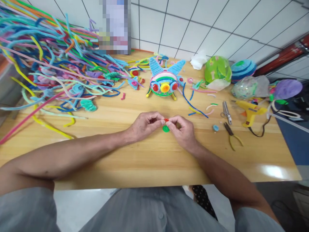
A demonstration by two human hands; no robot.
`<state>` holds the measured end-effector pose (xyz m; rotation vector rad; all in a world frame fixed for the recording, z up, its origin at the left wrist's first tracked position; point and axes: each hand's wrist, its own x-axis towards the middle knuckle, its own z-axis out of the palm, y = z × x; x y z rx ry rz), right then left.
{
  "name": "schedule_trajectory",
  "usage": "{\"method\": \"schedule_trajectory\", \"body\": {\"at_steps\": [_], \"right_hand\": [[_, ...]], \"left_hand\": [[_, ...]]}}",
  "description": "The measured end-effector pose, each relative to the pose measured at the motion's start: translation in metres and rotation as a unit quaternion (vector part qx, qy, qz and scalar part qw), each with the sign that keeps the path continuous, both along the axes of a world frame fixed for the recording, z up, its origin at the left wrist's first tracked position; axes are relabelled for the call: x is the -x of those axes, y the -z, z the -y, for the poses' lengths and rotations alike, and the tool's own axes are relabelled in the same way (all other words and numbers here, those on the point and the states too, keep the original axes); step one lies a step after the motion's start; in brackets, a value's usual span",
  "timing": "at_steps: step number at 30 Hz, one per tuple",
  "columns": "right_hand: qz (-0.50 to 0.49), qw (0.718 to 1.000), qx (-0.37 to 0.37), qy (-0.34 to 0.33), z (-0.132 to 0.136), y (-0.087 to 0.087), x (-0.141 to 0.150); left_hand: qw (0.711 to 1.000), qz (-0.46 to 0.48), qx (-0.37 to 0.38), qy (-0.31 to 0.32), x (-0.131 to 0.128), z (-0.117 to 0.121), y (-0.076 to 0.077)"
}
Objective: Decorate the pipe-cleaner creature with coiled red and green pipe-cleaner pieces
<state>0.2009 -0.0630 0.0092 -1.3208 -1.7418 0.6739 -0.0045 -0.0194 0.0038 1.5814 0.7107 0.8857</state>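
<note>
Head: at frame centre, finger and thumb of my left hand (147, 125) and right hand (182, 131) pinch the red piece (166, 120); green disc (166, 129) just below. Upper-centre figure (164, 79) already looks assembled; red piece, apart from it, seems unfinished.

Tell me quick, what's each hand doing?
Left hand: closed, pinching a small red piece.
Right hand: closed, pinching it too, next to a round green piece.

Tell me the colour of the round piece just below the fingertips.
The round piece is green, seen best in the head view.
</note>
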Motion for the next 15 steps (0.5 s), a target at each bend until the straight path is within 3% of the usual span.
{"method": "schedule_trajectory", "body": {"at_steps": [15], "right_hand": [[-0.011,1.0,-0.005,0.004,-0.0024,0.002,0.0014]], "left_hand": [[1.0,0.007,-0.019,0.001,-0.001,0.0004,-0.0044]]}}
